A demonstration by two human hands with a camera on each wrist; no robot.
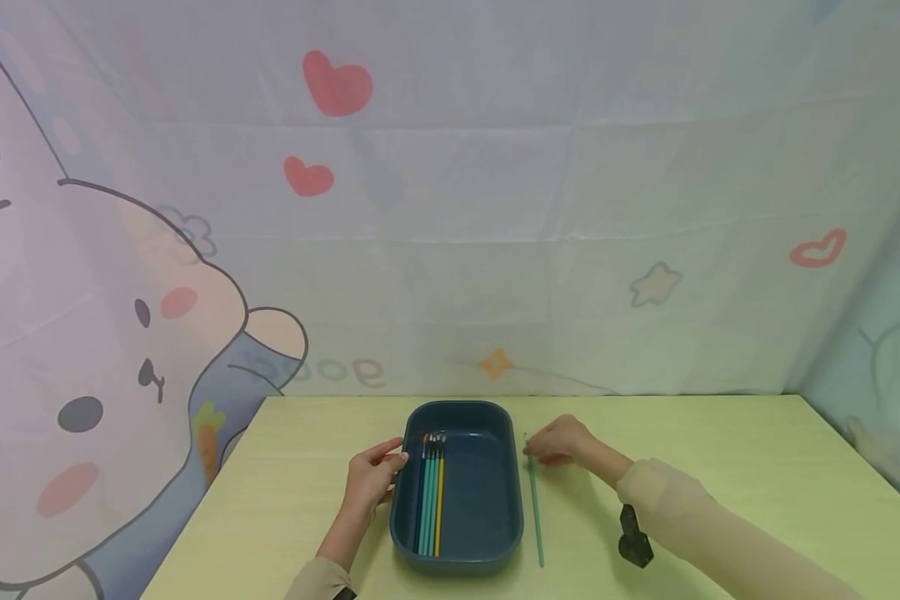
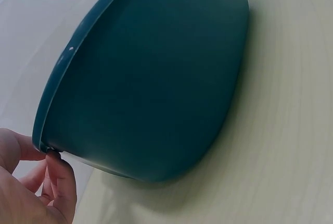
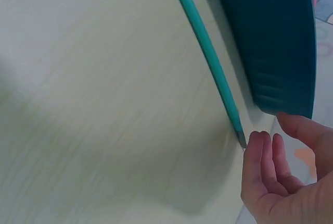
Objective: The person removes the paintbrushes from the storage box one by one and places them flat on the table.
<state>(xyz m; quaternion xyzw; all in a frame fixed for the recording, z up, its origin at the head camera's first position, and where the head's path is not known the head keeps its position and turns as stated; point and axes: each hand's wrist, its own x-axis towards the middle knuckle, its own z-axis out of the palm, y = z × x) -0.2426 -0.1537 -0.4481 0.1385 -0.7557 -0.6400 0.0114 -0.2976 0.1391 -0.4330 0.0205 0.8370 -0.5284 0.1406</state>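
Observation:
A dark blue rectangular tray (image 1: pixel 483 500) with rounded corners stands on the table. Along its left side lie several paintbrushes (image 1: pixel 431 504) with dark, teal and yellow handles, bristles pointing away. My left hand (image 1: pixel 371 475) pinches the left rim of the tray between thumb and fingers; the left wrist view shows that grip on the rim (image 2: pixel 62 67). Right of the tray a single teal paintbrush (image 1: pixel 536 512) lies on the table. My right hand (image 1: pixel 562 440) is at its far end, fingertips beside the ferrule (image 3: pixel 241 138), thumb apart from the fingers. Whether they touch it I cannot tell.
The pale yellow-green table (image 1: pixel 690 425) runs back to a cloth backdrop (image 1: pixel 450 275) printed with hearts, stars and a cartoon rabbit. A black strap piece (image 1: pixel 633 537) hangs below the right sleeve (image 1: pixel 690 508).

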